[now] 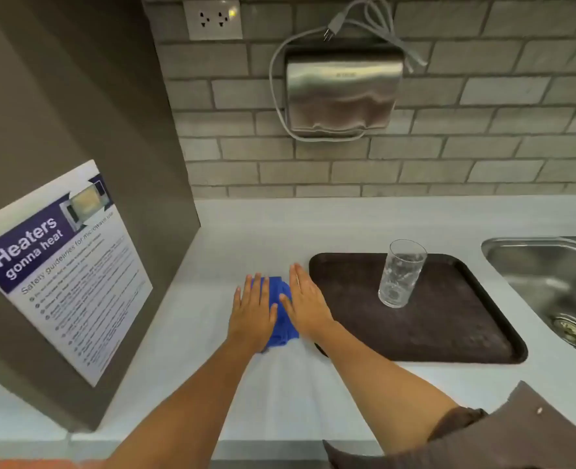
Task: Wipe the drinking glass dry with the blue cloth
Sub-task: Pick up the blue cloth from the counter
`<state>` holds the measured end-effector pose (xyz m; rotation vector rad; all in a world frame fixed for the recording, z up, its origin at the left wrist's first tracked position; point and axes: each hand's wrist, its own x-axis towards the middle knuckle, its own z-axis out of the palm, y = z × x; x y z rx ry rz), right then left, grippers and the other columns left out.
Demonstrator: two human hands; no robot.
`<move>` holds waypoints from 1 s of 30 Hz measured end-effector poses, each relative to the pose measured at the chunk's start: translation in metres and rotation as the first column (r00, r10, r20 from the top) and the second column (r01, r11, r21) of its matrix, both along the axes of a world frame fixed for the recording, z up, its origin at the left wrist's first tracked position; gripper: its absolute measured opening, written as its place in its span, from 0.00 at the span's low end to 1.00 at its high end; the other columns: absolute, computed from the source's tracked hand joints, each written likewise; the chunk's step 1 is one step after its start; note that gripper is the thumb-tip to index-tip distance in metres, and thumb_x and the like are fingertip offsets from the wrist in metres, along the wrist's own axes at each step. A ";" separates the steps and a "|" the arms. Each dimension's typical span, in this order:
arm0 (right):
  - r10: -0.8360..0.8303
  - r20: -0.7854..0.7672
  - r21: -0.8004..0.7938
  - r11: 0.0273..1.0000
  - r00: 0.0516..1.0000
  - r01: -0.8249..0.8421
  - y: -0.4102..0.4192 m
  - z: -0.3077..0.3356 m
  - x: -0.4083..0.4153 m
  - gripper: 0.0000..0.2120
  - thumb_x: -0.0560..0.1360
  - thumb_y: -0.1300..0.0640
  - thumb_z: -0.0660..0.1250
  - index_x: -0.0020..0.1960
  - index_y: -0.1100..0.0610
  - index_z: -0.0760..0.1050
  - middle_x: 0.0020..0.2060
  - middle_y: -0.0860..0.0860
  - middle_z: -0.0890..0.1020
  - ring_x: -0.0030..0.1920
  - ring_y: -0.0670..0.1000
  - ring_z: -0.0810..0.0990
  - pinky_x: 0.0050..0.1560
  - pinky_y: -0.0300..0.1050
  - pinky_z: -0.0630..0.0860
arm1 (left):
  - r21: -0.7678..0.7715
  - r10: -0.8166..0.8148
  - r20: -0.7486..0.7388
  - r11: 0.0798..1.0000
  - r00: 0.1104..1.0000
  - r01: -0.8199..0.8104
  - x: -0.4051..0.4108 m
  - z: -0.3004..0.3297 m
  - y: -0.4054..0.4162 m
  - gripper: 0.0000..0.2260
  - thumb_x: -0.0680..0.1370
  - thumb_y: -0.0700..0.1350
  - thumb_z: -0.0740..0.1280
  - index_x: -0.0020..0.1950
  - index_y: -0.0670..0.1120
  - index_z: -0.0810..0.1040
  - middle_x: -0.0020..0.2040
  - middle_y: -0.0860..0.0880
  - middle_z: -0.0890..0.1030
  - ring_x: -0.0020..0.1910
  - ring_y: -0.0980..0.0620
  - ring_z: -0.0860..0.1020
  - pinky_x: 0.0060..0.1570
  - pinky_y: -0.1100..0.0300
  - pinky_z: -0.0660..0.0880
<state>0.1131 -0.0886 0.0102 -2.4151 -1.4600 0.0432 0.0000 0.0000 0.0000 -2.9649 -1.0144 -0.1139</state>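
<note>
Standing upright on tray, drinking glass, untouched

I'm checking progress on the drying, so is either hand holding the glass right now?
No, the glass stands alone on the dark tray, while the left hand and right hand lie flat on the blue cloth.

A poster on the grey panel, well left of both hands, reads "Heaters gonna heat". Beneath runs "Safety guidelines for microwave use". Its smaller bulleted lines are too blurred to read.
</note>
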 end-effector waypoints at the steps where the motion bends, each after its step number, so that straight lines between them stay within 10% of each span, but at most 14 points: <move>1: 0.014 -0.011 -0.006 1.000 1.000 -0.014 0.007 -0.005 0.001 0.30 0.85 0.48 0.48 0.80 0.62 0.42 0.81 0.57 0.46 0.81 0.53 0.46 0.79 0.45 0.48 | -0.029 0.035 -0.015 0.999 0.999 -0.035 0.000 -0.005 0.002 0.27 0.86 0.51 0.44 0.81 0.42 0.41 0.83 0.42 0.42 0.81 0.43 0.41 0.78 0.48 0.42; 14: -0.110 -0.140 -0.201 0.976 0.984 0.080 0.060 -0.045 -0.003 0.28 0.85 0.45 0.48 0.81 0.55 0.46 0.72 0.63 0.63 0.70 0.60 0.65 0.68 0.53 0.64 | -0.650 0.472 0.113 0.701 0.874 -0.294 0.005 -0.035 0.014 0.26 0.86 0.51 0.45 0.82 0.43 0.44 0.82 0.35 0.47 0.81 0.38 0.46 0.79 0.49 0.44; 18: -0.212 -0.588 -0.010 0.967 0.781 0.255 0.063 -0.036 -0.011 0.28 0.81 0.40 0.52 0.68 0.60 0.69 0.62 0.60 0.75 0.62 0.60 0.74 0.62 0.53 0.70 | -0.745 0.587 0.339 0.645 0.735 -0.171 0.011 -0.022 0.003 0.17 0.84 0.56 0.52 0.57 0.47 0.74 0.58 0.43 0.78 0.57 0.41 0.78 0.60 0.39 0.76; 21: -0.227 -0.737 0.013 0.937 0.637 0.349 0.057 -0.026 -0.018 0.25 0.79 0.37 0.54 0.56 0.58 0.75 0.51 0.56 0.80 0.51 0.56 0.80 0.57 0.54 0.77 | -0.778 0.594 0.367 0.618 0.716 -0.114 0.012 -0.015 0.002 0.13 0.82 0.56 0.55 0.48 0.49 0.72 0.51 0.40 0.79 0.47 0.43 0.79 0.54 0.41 0.79; 27: -0.147 -0.879 0.063 0.907 0.453 0.416 0.029 -0.012 -0.013 0.33 0.72 0.28 0.56 0.70 0.45 0.62 0.55 0.50 0.80 0.53 0.51 0.80 0.54 0.50 0.77 | -0.792 0.511 0.439 0.608 0.739 0.050 0.017 0.000 -0.002 0.13 0.81 0.60 0.54 0.52 0.54 0.72 0.52 0.46 0.82 0.46 0.48 0.82 0.45 0.50 0.80; 30: -0.118 -0.859 0.163 0.859 0.498 0.486 0.008 -0.010 -0.007 0.23 0.68 0.26 0.60 0.57 0.38 0.66 0.53 0.46 0.81 0.52 0.47 0.80 0.53 0.48 0.78 | -0.787 0.451 0.444 0.609 0.774 0.096 0.025 0.009 -0.019 0.12 0.81 0.64 0.52 0.58 0.62 0.69 0.55 0.53 0.80 0.47 0.55 0.80 0.41 0.59 0.74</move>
